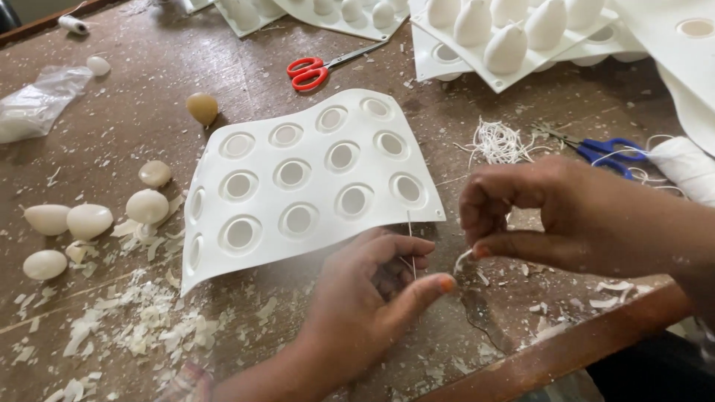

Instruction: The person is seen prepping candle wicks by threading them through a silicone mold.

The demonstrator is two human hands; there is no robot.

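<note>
My left hand rests low at the table's front, fingers curled around a thin white wick that stands upright from it. My right hand is just to the right, thumb and fingers pinching a small white scrap at the wick's lower end. Right behind both hands lies a white silicone mould sheet with several round holes, its left side curling up.
Egg-shaped wax pieces and wax shavings lie at the left. Red scissors lie at the back, blue scissors and a white thread spool at the right. More moulds stand at the back. The wooden table edge runs front right.
</note>
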